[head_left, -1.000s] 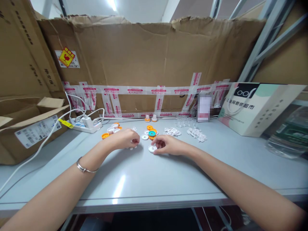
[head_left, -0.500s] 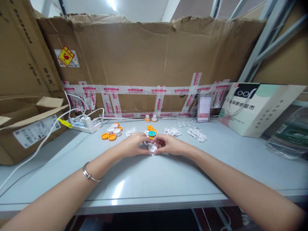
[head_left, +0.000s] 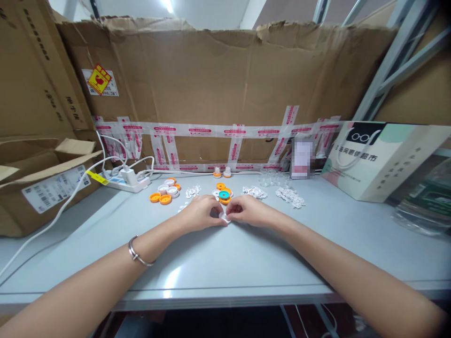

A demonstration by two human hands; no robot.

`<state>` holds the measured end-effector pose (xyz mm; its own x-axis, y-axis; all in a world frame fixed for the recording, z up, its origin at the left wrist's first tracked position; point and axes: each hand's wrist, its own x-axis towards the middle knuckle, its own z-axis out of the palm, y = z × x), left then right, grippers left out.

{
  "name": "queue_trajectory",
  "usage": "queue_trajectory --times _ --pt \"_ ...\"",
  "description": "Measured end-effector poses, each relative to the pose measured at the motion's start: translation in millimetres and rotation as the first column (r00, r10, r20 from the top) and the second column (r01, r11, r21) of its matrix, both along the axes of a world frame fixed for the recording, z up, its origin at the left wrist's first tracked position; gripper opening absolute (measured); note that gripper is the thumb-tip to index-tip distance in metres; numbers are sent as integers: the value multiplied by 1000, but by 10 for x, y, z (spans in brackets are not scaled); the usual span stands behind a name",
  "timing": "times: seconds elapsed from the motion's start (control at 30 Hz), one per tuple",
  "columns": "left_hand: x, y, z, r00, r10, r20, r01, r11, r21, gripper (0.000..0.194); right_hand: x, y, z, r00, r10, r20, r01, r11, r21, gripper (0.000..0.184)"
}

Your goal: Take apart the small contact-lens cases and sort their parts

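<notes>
A small round white plastic cap (head_left: 224, 217) sits between both hands, low over the table. My left hand (head_left: 205, 211) pinches it from the left, thumb in front and fingers behind. My right hand (head_left: 244, 210) is closed at its right side, fingertips pressed over the cap; whether they hold another small piece is hidden. Just behind the hands lies a teal disc (head_left: 224, 194) on top of orange caps (head_left: 225, 201). Loose white plastic pieces (head_left: 254, 192) lie behind my right hand, and another heap of white pieces (head_left: 290, 197) is further right.
Orange and white caps (head_left: 165, 199) are grouped at left, near a power strip (head_left: 130, 185) with cables. Clear plastic cups (head_left: 275, 178) and two capped pieces (head_left: 222, 172) stand at the back. An open carton (head_left: 52, 188) is left; a paper bag (head_left: 366, 164) and large bottle (head_left: 426, 197) stand right.
My right fingertips have moved in over the cap, which now shows less and looks tilted. My left hand stays around it. The camera view has shifted slightly.
</notes>
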<state>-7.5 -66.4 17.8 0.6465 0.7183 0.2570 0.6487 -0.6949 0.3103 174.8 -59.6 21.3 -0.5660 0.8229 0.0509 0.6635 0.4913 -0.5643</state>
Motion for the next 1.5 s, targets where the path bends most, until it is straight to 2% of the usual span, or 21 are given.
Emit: queue_trajectory --times 0.17,0.33,0.43,0.53,0.67,0.8,0.9,1.07,1.17,1.27,1.33,1.5 --pt "15 -15 20 1000 22 -14 -22 1000 -10 29 -31 11 40 998 -36 47 41 993 -110 14" --pt "10 -30 22 1000 27 5 -27 999 -38 28 13 61 32 993 -58 -103 28 963 -269 12" --pt "-3 -31 21 1000 20 18 -19 999 -47 30 37 76 36 966 -137 -219 52 933 -355 9" --pt "-13 -33 39 995 -1 98 6 999 -47 33 48 70 58 899 -222 -377 49 908 -417 15" --pt "-7 -55 93 939 -52 340 30 997 70 23 23 19 113 749 -262 -608 -94 867 -489 21" --pt "8 -89 147 873 -45 485 -11 993 114 18 -39 -50 151 622 -338 -706 -178 818 -548 24" --pt "12 -111 183 850 6 527 -48 997 67 18 -77 -83 145 583 -365 -726 -185 810 -556 25" --pt "-8 -130 266 859 69 507 -47 997 -55 19 -106 -99 108 558 -386 -735 -197 798 -569 20" --pt "-97 -62 313 872 97 480 -44 992 -120 20 -99 -81 100 563 -355 -747 -174 832 -527 22" --pt "-272 105 300 901 186 392 -131 978 -163 19 -57 -43 100 641 -269 -719 -88 905 -417 25" --pt "-406 246 242 919 243 311 -199 966 -164 19 -14 -15 95 716 -229 -660 -30 934 -357 24" --pt "-612 518 27 950 287 124 -251 937 -244 20 62 20 54 864 -177 -471 50 962 -270 23"
